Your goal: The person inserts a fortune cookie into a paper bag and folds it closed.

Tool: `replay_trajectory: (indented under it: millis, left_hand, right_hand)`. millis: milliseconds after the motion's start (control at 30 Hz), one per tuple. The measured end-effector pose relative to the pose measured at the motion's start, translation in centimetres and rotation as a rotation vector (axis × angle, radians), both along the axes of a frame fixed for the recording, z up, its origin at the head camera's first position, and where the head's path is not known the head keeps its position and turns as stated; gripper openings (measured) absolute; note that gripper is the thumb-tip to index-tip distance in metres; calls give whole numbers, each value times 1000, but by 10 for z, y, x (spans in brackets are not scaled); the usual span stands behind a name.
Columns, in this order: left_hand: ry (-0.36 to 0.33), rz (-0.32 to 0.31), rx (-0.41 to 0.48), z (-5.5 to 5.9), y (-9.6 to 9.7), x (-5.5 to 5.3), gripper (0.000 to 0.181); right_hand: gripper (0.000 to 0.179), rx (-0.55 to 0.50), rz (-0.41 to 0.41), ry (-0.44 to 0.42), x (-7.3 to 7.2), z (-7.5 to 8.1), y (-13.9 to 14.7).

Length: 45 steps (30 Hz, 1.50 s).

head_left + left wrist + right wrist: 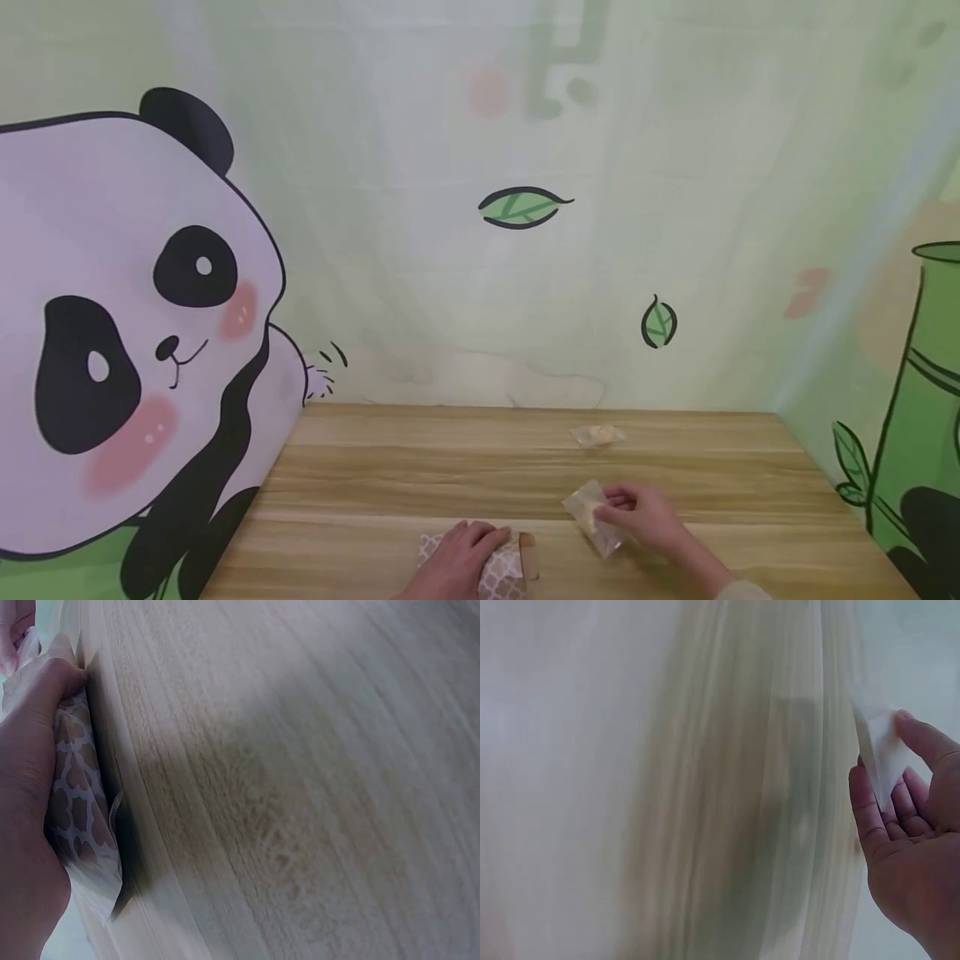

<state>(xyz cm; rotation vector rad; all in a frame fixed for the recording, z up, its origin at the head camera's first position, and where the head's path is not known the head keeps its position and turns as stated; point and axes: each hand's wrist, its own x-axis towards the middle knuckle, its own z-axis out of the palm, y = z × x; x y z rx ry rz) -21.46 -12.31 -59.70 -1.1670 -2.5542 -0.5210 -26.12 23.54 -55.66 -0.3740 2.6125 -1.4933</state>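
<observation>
A brown paper bag (502, 577) with a white lattice pattern lies flat at the table's near edge, its mouth toward the right. My left hand (459, 560) holds it from above near the mouth; in the left wrist view the thumb (64, 679) runs along the bag's side. To the right, my right hand (651, 522) pinches a small clear packet (583, 508) with something pale inside, raised over the table. The right wrist view shows the packet (885, 750) between thumb and fingers. What the bag holds is hidden.
A second clear packet (601, 434) with pale contents lies farther back on the wooden table (420, 467). Behind the table hangs a printed backdrop (420, 275) with a panda, leaves and bamboo; it also rises along both sides.
</observation>
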Motion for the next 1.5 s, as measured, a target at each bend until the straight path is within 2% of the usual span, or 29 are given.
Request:
replay_trajectory:
  millis: [200,367,567,733,900,1067,1267,1400,1500]
  left_hand:
    - [21,13,-1,1,2,0,95]
    - [33,45,12,-1,4,0,98]
    - [24,64,12,0,6,3,93]
    - [12,80,-1,1,9,5,93]
    - [-42,100,-4,0,11,6,96]
    - [-59,126,-5,-3,12,7,99]
    - [-54,135,-8,-6,12,7,101]
    - [-44,129,-2,-6,13,7,101]
    - [-75,126,-1,-6,14,7,101]
  right_hand:
    - [32,-97,157,-11,14,2,-28]
    - [28,-118,234,-8,23,1,-43]
    - [31,-87,229,8,31,-3,-57]
    - [33,-81,182,38,33,-7,-69]
    - [33,-127,99,43,36,-13,-82]
    - [29,-169,57,52,39,-21,-94]
    - [21,-127,73,72,41,-23,-95]
    - [16,-63,128,41,41,-19,-85]
    - [11,-53,179,17,39,-16,-78]
